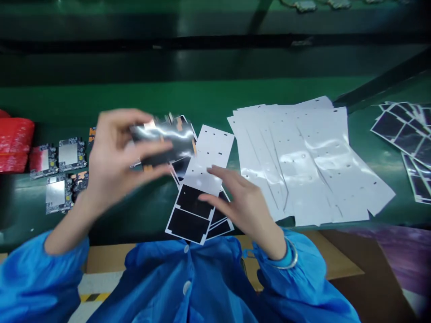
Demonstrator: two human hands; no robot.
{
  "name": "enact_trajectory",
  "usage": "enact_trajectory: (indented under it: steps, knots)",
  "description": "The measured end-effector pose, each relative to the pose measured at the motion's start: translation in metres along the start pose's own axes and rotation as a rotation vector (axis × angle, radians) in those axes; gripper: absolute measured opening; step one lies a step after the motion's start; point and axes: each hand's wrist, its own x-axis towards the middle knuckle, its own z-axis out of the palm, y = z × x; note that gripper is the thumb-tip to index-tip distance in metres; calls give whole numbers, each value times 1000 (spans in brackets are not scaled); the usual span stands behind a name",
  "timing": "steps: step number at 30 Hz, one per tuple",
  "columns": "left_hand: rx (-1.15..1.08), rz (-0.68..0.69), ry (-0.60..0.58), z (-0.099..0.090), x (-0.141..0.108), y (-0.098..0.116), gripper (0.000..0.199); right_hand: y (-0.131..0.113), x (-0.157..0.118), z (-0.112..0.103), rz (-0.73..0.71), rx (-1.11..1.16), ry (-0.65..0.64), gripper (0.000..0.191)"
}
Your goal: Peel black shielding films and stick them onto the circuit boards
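My left hand (109, 154) is raised above the bench, fingers and thumb closed on a circuit board (180, 142) with a dark, shiny face and copper-coloured patches at its edges. Motion blurs both the hand and the board. My right hand (247, 204), thumb and fingers apart and holding nothing, hovers by a white sheet with small punched marks (214, 146). I cannot tell if its fingertips touch that sheet. Below the white sheet's lower end lies a black sticker sheet with white borders (189, 223). More such sheets are partly hidden underneath.
Several circuit boards (69, 154) lie at the left, beside a red plastic bag (15, 144). A spread pile of white sheets (303, 166) covers the bench right of centre. More black sticker sheets (404, 134) lie far right. A dark bar (215, 43) crosses the back.
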Motion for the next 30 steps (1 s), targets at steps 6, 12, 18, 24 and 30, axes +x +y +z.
enact_trajectory:
  steps: [6, 12, 18, 24, 30]
  knots:
    - [384, -92, -137, -1, 43, -59, 95, 11, -26, 47, -108, -37, -264, 129]
    - [-94, -164, -474, 29, -60, -14, 45, 18, -14, 29, -27, 229, -258, 107]
    - [-517, -483, -151, 73, -103, 16, 23, 1, 5, 3, -99, 112, -107, 89]
    - [-429, -332, 85, 87, -111, 24, 9, -21, 3, 1, -362, 70, 84, 16]
    - [-337, -139, 119, 92, -113, 28, 8, -27, 4, 5, -391, 30, 100, 8]
